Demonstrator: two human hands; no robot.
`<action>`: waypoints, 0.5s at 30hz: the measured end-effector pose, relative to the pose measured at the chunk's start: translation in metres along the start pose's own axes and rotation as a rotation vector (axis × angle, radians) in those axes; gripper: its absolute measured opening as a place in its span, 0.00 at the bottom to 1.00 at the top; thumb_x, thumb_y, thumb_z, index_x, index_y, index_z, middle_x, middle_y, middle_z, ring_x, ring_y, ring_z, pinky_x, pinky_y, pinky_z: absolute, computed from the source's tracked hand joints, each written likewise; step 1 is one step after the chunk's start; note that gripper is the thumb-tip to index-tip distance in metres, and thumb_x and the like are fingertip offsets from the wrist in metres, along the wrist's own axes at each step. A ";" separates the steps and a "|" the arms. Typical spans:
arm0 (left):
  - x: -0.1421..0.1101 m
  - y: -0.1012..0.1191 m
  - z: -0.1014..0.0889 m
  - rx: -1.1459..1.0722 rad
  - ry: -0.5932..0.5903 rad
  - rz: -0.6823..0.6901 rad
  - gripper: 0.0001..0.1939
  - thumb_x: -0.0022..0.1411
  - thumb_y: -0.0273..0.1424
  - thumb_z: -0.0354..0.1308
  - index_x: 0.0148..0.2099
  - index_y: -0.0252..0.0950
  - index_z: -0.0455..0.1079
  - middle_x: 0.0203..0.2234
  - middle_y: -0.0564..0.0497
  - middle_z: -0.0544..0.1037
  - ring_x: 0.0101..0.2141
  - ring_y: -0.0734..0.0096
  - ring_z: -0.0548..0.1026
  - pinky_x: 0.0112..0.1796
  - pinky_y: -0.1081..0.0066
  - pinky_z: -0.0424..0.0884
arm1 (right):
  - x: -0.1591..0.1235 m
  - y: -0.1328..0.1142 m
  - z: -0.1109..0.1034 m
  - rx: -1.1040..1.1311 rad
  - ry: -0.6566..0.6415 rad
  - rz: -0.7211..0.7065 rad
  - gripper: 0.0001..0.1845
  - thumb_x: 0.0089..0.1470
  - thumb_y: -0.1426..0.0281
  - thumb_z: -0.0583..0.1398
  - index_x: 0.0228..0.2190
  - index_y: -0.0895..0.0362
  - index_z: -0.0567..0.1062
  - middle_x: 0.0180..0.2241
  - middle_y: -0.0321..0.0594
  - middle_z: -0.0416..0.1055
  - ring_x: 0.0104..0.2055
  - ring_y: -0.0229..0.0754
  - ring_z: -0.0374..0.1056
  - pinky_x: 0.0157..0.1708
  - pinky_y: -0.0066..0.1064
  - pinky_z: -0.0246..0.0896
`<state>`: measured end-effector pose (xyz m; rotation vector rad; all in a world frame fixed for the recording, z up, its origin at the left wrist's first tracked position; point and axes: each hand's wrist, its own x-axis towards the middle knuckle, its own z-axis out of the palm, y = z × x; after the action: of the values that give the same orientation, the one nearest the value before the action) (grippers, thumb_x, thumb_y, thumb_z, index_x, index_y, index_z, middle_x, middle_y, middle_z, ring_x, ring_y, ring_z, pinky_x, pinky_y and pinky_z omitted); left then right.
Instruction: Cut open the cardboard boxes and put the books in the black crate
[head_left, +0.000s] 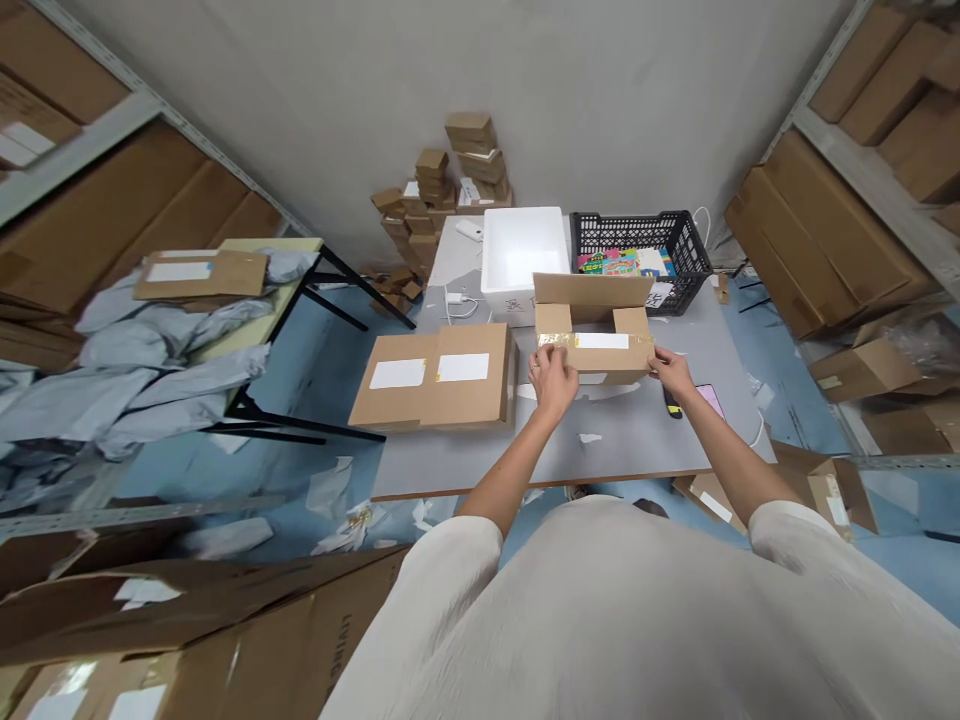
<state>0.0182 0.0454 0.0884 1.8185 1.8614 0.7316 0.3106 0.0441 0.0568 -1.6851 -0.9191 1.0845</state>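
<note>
An open cardboard box point(622, 366) with raised flaps and a white label stands on the grey table point(465, 455). At the left end of its taped front flap is my left hand point(553, 382), fingers closed on the cardboard. My right hand point(673, 370) pinches the flap's right end. Beside my right wrist lie a black and yellow tool point(673, 403), its kind unclear, and a phone point(709, 400) with a pinkish screen, partly hidden by my forearm. To the left sit two labelled cardboard boxes point(397, 405), side by side. The open box's inside is mostly out of sight.
Behind the open box stand a white foam box point(523, 300) and a black plastic crate point(694, 268) holding colourful booklets. Small boxes point(472, 135) are stacked by the wall. Grey parcels point(120, 395) cover a left side table. Shelves with cartons flank both sides; paper scraps litter the floor.
</note>
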 end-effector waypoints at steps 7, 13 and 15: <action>-0.015 0.054 0.033 -0.016 -0.051 0.093 0.24 0.67 0.27 0.58 0.64 0.45 0.74 0.70 0.39 0.66 0.72 0.39 0.61 0.64 0.44 0.69 | -0.016 0.007 -0.072 0.035 0.080 -0.079 0.24 0.54 0.64 0.68 0.52 0.52 0.87 0.54 0.39 0.85 0.48 0.43 0.80 0.49 0.39 0.82; -0.037 0.115 0.080 -0.023 -0.128 0.233 0.28 0.66 0.28 0.60 0.67 0.45 0.72 0.71 0.38 0.65 0.72 0.37 0.61 0.64 0.42 0.71 | -0.041 0.025 -0.159 0.032 0.222 -0.098 0.25 0.55 0.64 0.68 0.54 0.54 0.87 0.51 0.40 0.86 0.48 0.46 0.80 0.50 0.41 0.81; -0.045 0.137 0.099 -0.028 -0.157 0.288 0.28 0.66 0.28 0.59 0.68 0.45 0.72 0.71 0.38 0.65 0.72 0.38 0.61 0.65 0.43 0.71 | -0.052 0.034 -0.191 0.026 0.280 -0.097 0.26 0.55 0.64 0.68 0.55 0.54 0.86 0.50 0.40 0.86 0.48 0.47 0.80 0.51 0.41 0.81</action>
<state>0.1887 0.0072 0.0984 2.0860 1.5016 0.6847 0.4754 -0.0691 0.0779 -1.7008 -0.7934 0.7686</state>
